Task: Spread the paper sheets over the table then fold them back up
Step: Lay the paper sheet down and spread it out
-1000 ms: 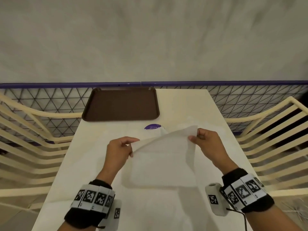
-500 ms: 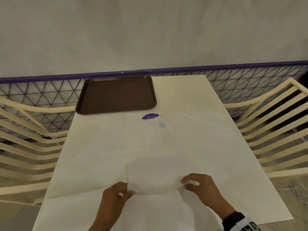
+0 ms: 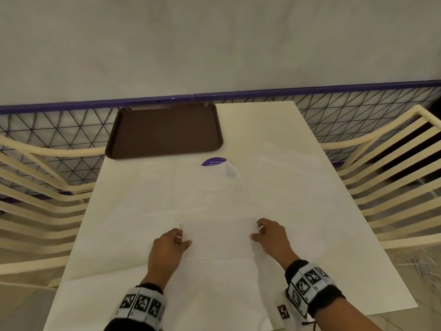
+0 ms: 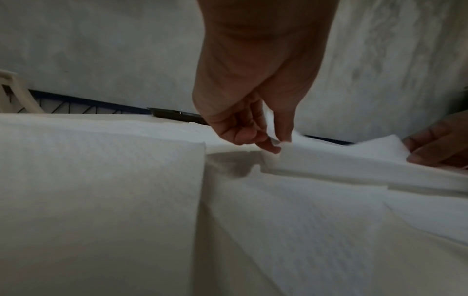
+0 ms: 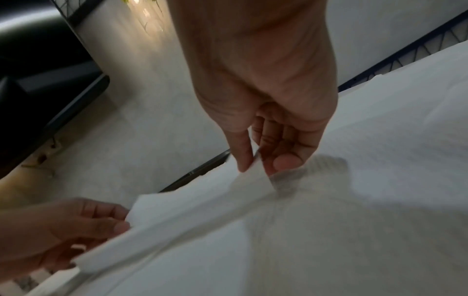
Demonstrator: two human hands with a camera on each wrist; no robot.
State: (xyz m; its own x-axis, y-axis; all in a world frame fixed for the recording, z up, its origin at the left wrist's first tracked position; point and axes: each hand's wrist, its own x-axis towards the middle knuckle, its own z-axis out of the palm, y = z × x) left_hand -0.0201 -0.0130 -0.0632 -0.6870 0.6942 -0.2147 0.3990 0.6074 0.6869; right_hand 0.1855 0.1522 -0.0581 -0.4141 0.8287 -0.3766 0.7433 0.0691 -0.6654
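At lower centre, the left hand [image 3: 168,250] and right hand [image 3: 272,237] each pinched a corner of the white folded paper sheet [image 3: 218,237] on the cream table [image 3: 274,130].

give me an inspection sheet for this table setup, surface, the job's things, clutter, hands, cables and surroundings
Surface: pale table, mostly covered by paper.
Job's things: spread paper sheets lying flat; one folded sheet on top, near the front.
Clutter: empty brown tray at the far left; purple sticker partly under paper.
Hands: left hand and right hand each pinch a far corner of the folded sheet.
Cables: nothing seen.
Surroundings: cream chairs on both sides, mesh fence, grey wall behind.
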